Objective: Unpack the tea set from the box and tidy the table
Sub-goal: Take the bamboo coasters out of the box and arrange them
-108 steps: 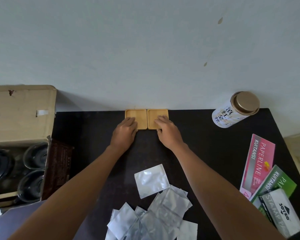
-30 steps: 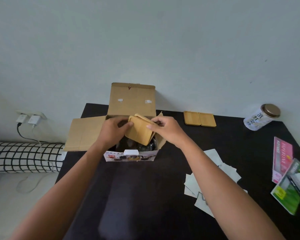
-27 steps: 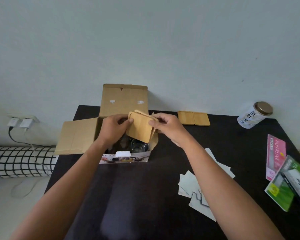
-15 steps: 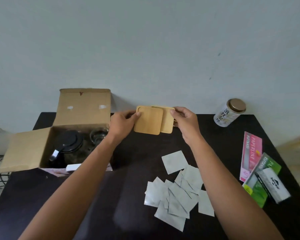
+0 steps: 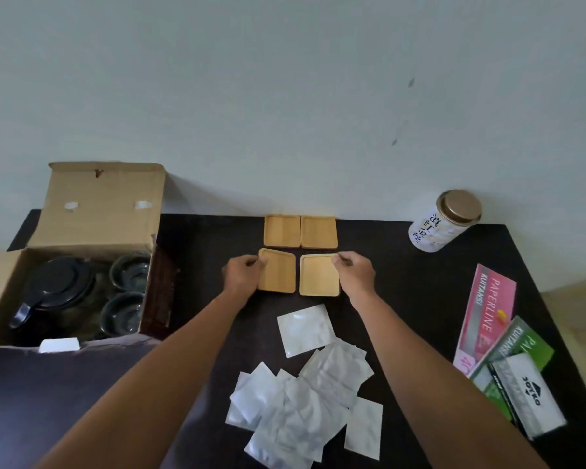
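Left hand (image 5: 241, 275) pinches near-left coaster (image 5: 279, 275), right hand (image 5: 354, 270) pinches near-right coaster (image 5: 318, 277), both just below back pair (image 5: 300, 231); box (image 5: 92, 211) open at left.

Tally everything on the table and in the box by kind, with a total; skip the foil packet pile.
Wooden coasters: 4, two by the wall, one in the left hand, one in the right hand
Cardboard box: 1
Black-lidded teapot: 1
Glass cups visible in box: 2
Tea tin: 1
Stationery packs: 3
Total: 12
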